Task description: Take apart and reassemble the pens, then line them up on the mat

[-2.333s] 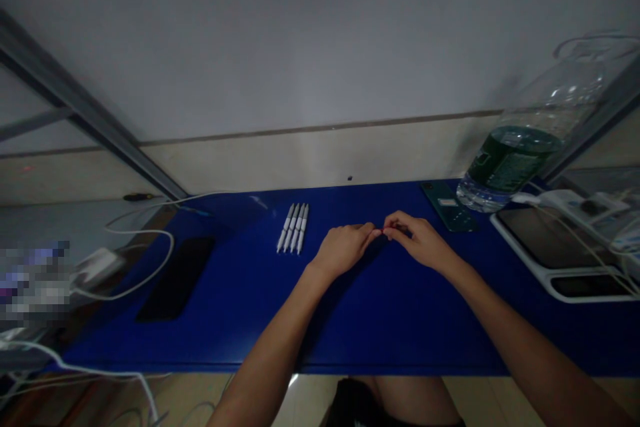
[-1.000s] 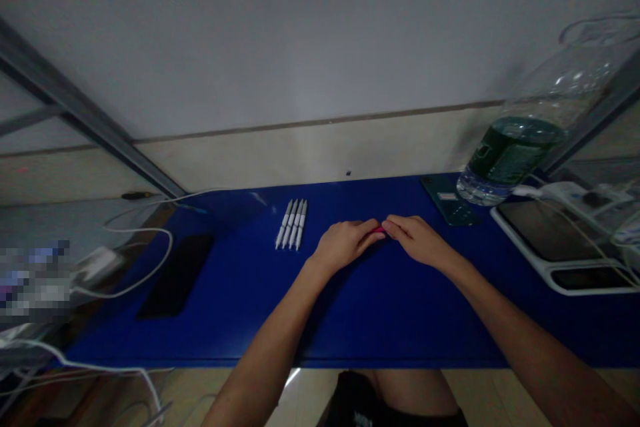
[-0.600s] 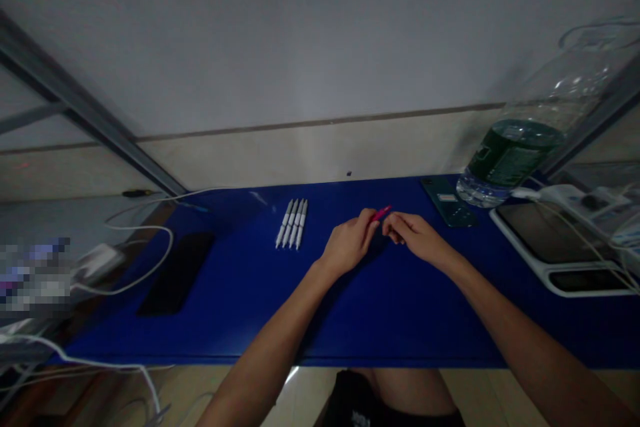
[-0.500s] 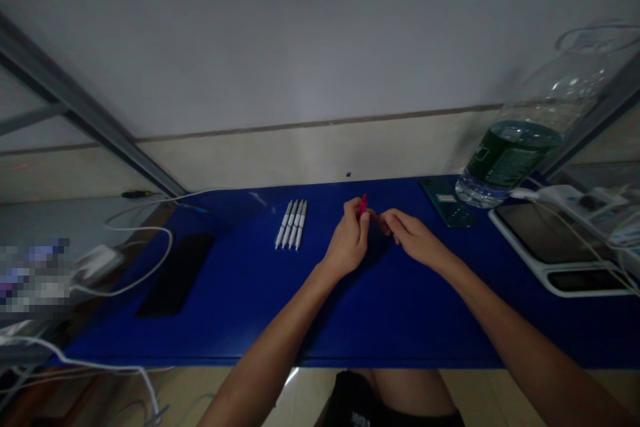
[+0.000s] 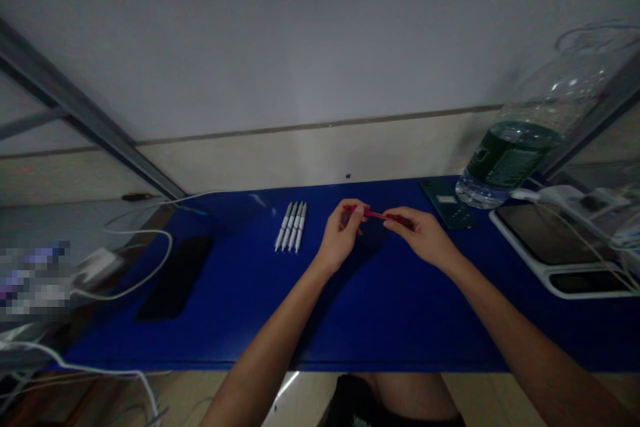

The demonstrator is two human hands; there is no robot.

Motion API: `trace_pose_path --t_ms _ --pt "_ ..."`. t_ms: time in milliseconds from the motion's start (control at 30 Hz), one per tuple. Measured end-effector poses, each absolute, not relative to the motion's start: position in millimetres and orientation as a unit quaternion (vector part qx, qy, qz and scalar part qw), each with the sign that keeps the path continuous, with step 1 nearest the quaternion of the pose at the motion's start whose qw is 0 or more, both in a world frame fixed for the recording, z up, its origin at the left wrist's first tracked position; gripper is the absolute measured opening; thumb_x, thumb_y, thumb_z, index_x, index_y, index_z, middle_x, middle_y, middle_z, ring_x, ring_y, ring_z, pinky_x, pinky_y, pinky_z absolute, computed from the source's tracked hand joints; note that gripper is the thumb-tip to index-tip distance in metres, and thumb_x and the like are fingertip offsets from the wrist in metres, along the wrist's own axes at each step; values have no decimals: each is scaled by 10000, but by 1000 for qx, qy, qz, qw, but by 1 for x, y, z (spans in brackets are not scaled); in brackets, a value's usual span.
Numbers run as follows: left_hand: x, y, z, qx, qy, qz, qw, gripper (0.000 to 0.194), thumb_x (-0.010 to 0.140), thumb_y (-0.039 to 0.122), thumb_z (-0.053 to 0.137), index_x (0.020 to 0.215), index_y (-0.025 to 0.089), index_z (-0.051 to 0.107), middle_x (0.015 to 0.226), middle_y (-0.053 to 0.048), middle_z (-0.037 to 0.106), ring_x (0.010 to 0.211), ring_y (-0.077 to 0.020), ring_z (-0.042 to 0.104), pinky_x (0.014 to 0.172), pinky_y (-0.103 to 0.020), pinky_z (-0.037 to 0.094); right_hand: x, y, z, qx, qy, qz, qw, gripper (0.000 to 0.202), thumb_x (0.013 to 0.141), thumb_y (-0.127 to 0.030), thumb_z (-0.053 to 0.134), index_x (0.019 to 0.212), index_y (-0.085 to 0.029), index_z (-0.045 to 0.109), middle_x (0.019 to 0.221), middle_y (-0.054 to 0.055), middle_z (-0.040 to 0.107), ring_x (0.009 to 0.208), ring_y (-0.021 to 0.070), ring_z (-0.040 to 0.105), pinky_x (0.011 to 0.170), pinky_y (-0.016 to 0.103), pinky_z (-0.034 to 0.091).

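A thin red pen-like object [image 5: 375,214] lies level between my two hands, above the blue table. My left hand [image 5: 343,230] pinches its left part between thumb and fingers. The right end is gripped by my right hand [image 5: 415,230], whose fingers partly hide it. Several white and grey pens [image 5: 291,227] lie side by side on the table to the left of my hands, tips towards the front and back.
A black flat object [image 5: 176,277] lies on the blue table [image 5: 240,307] at left. At right are a green phone [image 5: 449,203], a large clear bottle [image 5: 510,153] and a white-edged scale [image 5: 555,240]. White cables [image 5: 165,233] run along the left side.
The red object has turned from upright in my left hand to level between both hands. My right hand has closed on its right end.
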State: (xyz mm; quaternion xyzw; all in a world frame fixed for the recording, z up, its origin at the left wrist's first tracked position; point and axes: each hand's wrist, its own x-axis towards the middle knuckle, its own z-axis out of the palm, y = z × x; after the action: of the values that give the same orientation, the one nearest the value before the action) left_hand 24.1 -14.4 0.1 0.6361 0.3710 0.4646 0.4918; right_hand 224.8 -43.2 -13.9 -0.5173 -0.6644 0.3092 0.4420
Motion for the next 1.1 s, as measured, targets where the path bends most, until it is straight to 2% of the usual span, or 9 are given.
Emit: trace_pose_path --t_ms 67,133,200,333,433,633,767,933,1100 --pt "17 -8 0 647 397 425 493 408 990 506 476 1008 134 642 906 -78 697 665 -114 589 555 -219 433 234 -43 -10 -507 -701 266 425 266 912 -435 657 1052 -229 752 946 70 711 823 219 637 727 349 469" --pt "9 -2 -1 683 399 370 488 400 962 491 538 1010 123 688 856 -57 697 595 -95 552 556 -219 420 241 -42 -6 -502 -720 221 425 242 920 -417 655 1035 -235 766 922 69 709 802 216 630 707 347 460" --pt "1 1 -1 733 383 304 473 359 948 448 576 1037 128 713 877 -54 716 611 -98 575 590 -220 429 247 -41 -5 -491 -746 184 411 210 919 -400 664 1012 -250 777 900 63 719 814 225 628 737 362 461" --pt "-6 3 -1 828 341 161 414 328 992 378 512 978 135 731 790 -42 719 617 -110 609 608 -213 410 252 -37 -10 -463 -796 151 359 181 934 -374 649 1013 -287 786 964 57 758 878 251 641 841 415 465" --pt "-6 2 2 876 313 109 350 294 996 350 521 948 144 724 734 -30 697 624 -117 602 613 -212 383 255 -36 -15 -446 -818 162 325 192 948 -354 626 1046 -296 781 1010 58 766 945 264 647 873 424 468" --pt "-3 -1 5 932 288 114 186 325 1025 352 482 938 159 728 791 -57 690 732 -163 620 687 -256 385 261 -36 -12 -436 -821 223 292 213 947 -377 620 1045 -289 788 884 50 748 816 223 661 756 352 468" --pt "-2 -3 5 942 290 107 129 354 1037 370 451 973 157 727 827 -76 693 806 -193 636 753 -279 414 263 -35 -11 -451 -810 249 280 229 926 -411 637 1016 -276 798 769 21 715 659 180 618 635 307 421" --pt "2 -8 1 918 314 181 161 351 1035 400 459 1154 179 704 962 -76 719 867 -185 648 771 -267 431 261 -36 -12 -479 -712 341 384 274 839 -439 724 1015 -233 760 868 42 728 752 195 647 682 317 471" --pt "11 -18 0 868 346 247 255 343 990 470 537 1037 176 707 881 -34 714 746 -141 621 680 -234 411 250 -39 -9 -456 -589 426 513 310 847 -464 714 1025 -233 611 658 -25 606 609 158 583 612 298 463"
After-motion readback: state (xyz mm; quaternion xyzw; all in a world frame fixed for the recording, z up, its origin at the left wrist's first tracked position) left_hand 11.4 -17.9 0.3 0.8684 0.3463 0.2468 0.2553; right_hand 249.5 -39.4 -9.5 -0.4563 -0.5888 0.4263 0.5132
